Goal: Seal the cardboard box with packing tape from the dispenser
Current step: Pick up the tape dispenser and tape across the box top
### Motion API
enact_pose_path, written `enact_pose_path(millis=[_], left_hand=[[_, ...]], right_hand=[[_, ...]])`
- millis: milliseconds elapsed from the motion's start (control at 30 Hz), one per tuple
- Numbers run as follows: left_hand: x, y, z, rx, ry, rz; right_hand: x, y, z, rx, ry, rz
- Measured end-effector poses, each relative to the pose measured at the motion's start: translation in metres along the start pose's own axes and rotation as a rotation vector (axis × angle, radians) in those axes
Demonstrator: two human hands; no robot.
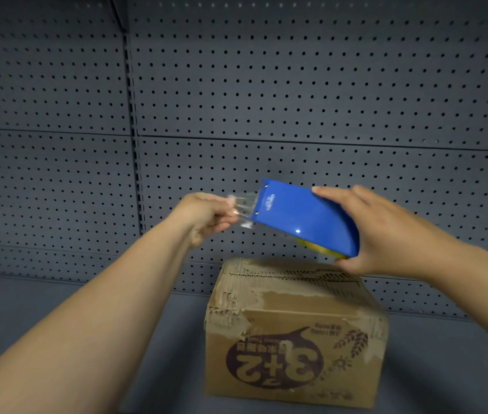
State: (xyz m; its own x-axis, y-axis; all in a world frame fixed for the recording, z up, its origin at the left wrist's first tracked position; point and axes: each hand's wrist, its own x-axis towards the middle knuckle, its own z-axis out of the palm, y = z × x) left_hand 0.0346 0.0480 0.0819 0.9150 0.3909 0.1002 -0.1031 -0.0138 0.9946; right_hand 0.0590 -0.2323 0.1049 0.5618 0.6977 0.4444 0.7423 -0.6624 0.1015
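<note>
A worn brown cardboard box (293,333) with torn paper on top and an upside-down "3+2" print on its front stands on the grey shelf. Above it my right hand (386,231) holds a blue tape dispenser (305,216), tilted, with a yellow roll core showing at its lower edge. My left hand (207,216) pinches the free end of the clear packing tape (244,207) that comes out of the dispenser's left end. Both hands are held above the box and do not touch it.
A grey pegboard wall (266,85) rises right behind the box. The grey shelf surface (42,303) runs to the left and right of the box.
</note>
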Motion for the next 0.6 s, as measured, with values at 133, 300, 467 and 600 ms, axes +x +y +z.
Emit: enact_pose_path(millis=[133,300,467,600], left_hand=[[-0.003,0.0,-0.028,0.018,0.029,-0.02],[-0.008,-0.018,-0.022,0.083,0.024,-0.149],[-0.013,-0.052,-0.016,0.232,0.037,-0.27],[-0.014,-0.062,-0.011,0.351,0.055,-0.302]], right_hand=[[-0.013,0.022,-0.006,0.064,-0.025,0.015],[-0.012,0.031,-0.003,0.069,-0.104,-0.014],[-0.006,0.029,0.005,0.013,-0.233,-0.052],[0.002,0.025,0.006,-0.013,-0.296,-0.06]])
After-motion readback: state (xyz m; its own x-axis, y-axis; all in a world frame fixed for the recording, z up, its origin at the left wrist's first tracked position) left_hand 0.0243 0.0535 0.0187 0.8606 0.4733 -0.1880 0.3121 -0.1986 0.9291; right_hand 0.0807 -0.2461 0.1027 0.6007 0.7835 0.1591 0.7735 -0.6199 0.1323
